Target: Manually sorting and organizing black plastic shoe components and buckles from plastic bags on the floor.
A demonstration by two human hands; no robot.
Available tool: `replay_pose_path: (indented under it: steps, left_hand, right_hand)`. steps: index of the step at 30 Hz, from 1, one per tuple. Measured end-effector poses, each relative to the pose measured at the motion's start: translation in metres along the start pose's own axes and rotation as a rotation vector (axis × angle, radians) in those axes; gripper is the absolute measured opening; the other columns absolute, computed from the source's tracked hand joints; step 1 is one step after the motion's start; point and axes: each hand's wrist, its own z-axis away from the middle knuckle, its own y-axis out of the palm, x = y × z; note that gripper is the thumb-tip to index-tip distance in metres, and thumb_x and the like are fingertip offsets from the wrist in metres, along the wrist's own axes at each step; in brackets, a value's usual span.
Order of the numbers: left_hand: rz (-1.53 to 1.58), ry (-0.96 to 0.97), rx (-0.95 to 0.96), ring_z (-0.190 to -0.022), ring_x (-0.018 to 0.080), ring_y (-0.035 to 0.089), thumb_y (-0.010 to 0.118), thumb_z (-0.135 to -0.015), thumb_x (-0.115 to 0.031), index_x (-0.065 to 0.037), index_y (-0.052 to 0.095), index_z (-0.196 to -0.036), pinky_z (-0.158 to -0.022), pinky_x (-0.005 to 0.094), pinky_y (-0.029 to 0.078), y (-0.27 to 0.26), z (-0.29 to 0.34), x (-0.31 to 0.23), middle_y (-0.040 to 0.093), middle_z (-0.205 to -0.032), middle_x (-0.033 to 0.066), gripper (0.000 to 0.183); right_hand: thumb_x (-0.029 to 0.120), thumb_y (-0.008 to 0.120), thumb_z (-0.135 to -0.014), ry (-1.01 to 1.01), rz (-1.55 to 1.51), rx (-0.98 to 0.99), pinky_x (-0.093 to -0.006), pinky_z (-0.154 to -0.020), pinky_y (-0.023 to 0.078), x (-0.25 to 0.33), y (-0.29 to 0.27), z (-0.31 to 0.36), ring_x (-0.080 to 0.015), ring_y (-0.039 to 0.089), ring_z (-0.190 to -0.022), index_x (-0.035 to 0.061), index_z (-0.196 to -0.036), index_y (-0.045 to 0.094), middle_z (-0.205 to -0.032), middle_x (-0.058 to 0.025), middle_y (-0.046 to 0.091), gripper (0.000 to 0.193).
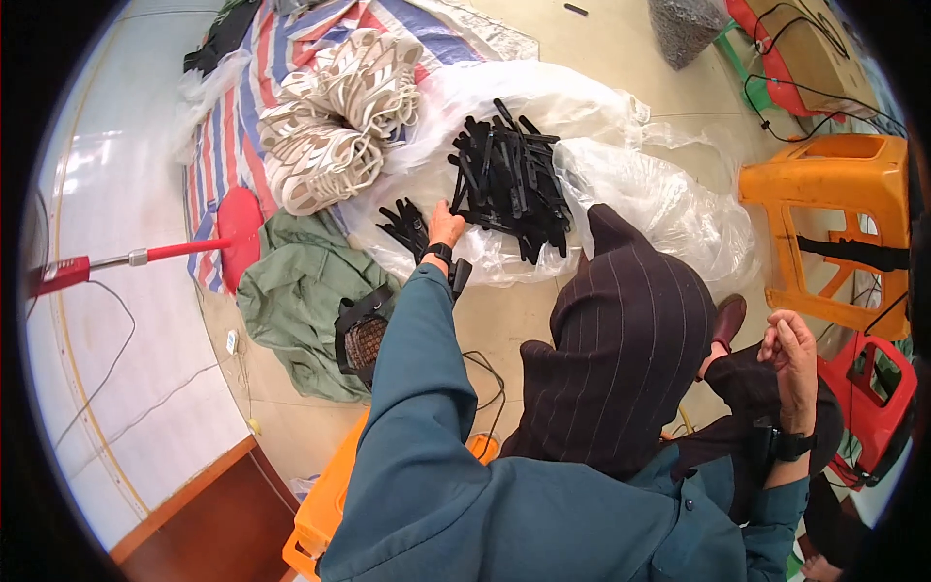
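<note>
Over the right thigh, right hand (pixel 791 351) held up, forearm pointing forward; fingers curled, tips drawn together, cannot tell whether they pinch anything. Left arm reaches forward, teal sleeve (pixel 417 339) creased; left hand (pixel 446 229) low at the near-left edge of a heap of slim black strips (pixel 514 179), finger closure unclear. Smaller black bunch (pixel 405 228) just left. Both piles on crinkled translucent plastic (pixel 659 204). Farther: beige-and-white shoes (pixel 320 165), striped sheet (pixel 441 39).

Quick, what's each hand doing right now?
Left hand: at the black strips; whether it grips one cannot be told.
Right hand: fingers partly curled, nothing visibly held.
</note>
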Motion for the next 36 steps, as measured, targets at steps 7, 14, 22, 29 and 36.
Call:
replay_pose_path:
  steps: [7, 14, 22, 29, 36]
  left_hand:
    - [0.086, -0.024, 0.126, -0.075, 0.0254, 0.059, 0.064, -0.059, -0.021, 0.002, 0.059, -0.093, -0.069, 0.0320, 0.046, 0.021, -0.004, -0.003, 0.062, -0.086, 0.0147, 0.041]
    - [0.780, -0.196, 0.293, -0.068, 0.0191, 0.062, 0.057, -0.073, -0.014, -0.004, 0.060, -0.082, -0.056, 0.0302, 0.048, 0.007, 0.017, -0.046, 0.061, -0.065, 0.0083, 0.013]
    - [1.008, -0.081, 0.487, -0.064, 0.0211, 0.062, 0.041, -0.087, -0.015, -0.003, 0.049, -0.101, -0.057, 0.0286, 0.049, -0.051, 0.041, -0.104, 0.062, -0.076, 0.0120, 0.021]
    - [0.800, 0.173, 0.405, -0.044, 0.0104, 0.050, 0.044, -0.087, -0.015, -0.001, 0.048, -0.097, -0.039, 0.0209, 0.038, -0.100, 0.079, -0.162, 0.062, -0.071, 0.0118, 0.017]
    - [0.541, 0.640, 0.191, -0.040, 0.0038, 0.045, 0.052, -0.082, -0.008, -0.004, 0.060, -0.097, -0.036, 0.0171, 0.035, -0.182, 0.158, -0.250, 0.063, -0.067, 0.0046, 0.018]
  right_hand:
    - [0.016, 0.048, -0.089, 0.024, 0.041, 0.006, -0.0186, -0.054, 0.041, 0.004, 0.005, -0.005, -0.0061, 0.048, -0.055, 0.0036, -0.094, 0.053, -0.066, 0.0007, 0.051, 0.015]
    - [0.015, 0.049, -0.088, -0.007, 0.014, 0.015, -0.0176, -0.054, 0.039, 0.010, 0.011, 0.004, -0.0059, 0.047, -0.056, 0.0038, -0.094, 0.053, -0.066, 0.0006, 0.051, 0.013]
    - [0.015, 0.049, -0.088, -0.088, -0.014, 0.054, -0.0181, -0.056, 0.039, 0.018, 0.014, 0.021, -0.0064, 0.047, -0.058, 0.0033, -0.092, 0.053, -0.068, 0.0000, 0.052, 0.013]
    - [0.016, 0.050, -0.087, -0.174, -0.056, 0.125, -0.0177, -0.056, 0.038, 0.024, 0.018, 0.042, -0.0066, 0.048, -0.059, 0.0035, -0.092, 0.054, -0.068, 0.0000, 0.052, 0.014]
    - [0.018, 0.051, -0.085, -0.286, 0.100, 0.100, -0.0189, -0.053, 0.039, 0.029, 0.010, 0.051, -0.0068, 0.048, -0.058, 0.0013, -0.090, 0.057, -0.068, -0.0003, 0.053, 0.018]
